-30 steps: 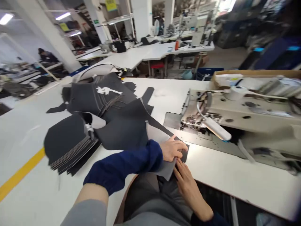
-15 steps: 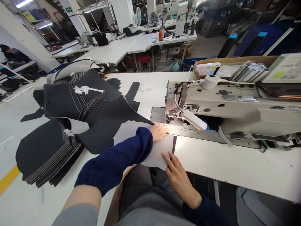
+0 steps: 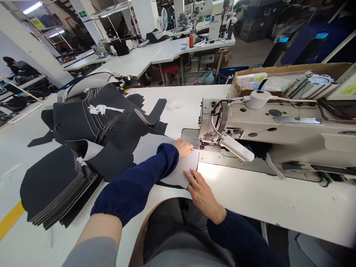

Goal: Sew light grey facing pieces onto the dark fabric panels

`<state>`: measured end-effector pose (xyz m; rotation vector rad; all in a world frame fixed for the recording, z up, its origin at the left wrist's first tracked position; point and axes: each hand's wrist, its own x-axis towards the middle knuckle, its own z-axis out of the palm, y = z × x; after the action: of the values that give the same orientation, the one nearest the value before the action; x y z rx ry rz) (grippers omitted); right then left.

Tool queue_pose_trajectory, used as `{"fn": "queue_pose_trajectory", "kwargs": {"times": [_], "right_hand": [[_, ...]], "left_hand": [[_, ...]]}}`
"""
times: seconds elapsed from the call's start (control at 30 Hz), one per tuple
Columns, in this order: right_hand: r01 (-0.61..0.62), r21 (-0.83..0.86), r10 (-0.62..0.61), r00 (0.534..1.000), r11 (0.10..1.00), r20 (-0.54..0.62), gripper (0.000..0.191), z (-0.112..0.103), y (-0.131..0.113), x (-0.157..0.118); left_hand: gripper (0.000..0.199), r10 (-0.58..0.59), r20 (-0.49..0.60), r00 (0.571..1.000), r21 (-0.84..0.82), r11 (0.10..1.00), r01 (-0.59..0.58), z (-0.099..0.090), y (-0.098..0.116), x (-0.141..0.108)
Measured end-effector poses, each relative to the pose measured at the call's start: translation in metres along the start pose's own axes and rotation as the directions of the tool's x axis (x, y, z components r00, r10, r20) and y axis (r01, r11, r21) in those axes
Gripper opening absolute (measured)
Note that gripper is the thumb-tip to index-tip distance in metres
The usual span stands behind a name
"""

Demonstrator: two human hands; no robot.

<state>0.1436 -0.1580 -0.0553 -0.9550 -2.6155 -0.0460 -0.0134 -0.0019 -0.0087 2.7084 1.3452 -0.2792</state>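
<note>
The left hand (image 3: pixel 183 148) and right hand (image 3: pixel 202 194), fingers extended, clenching nothing, press the cloth (image 3: pixel 150 147) beside the machine (image 3: pixel 294 129), seemingly aligning it; next calls for even pressure

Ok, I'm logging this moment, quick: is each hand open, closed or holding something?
Left hand: resting on the light grey piece; whether it grips anything cannot be told.
Right hand: open, fingertips on the same piece.
</note>
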Motion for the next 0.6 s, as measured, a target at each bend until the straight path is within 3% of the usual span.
{"fn": "queue_pose_trajectory", "kwargs": {"times": [0.4,0.6], "right_hand": [[-0.054,-0.027,0.055,0.998,0.998,0.022,0.023,0.009,0.031,0.018],[-0.082,-0.038,0.083,0.996,0.996,0.032,0.023,0.01,0.037,0.015]], "left_hand": [[0.02,0.074,-0.038,0.997,-0.004,0.997,-0.074,-0.028,-0.001,0.039],[0.023,0.101,-0.033,0.994,-0.03,0.994,-0.102,-0.031,-0.003,0.047]]}}
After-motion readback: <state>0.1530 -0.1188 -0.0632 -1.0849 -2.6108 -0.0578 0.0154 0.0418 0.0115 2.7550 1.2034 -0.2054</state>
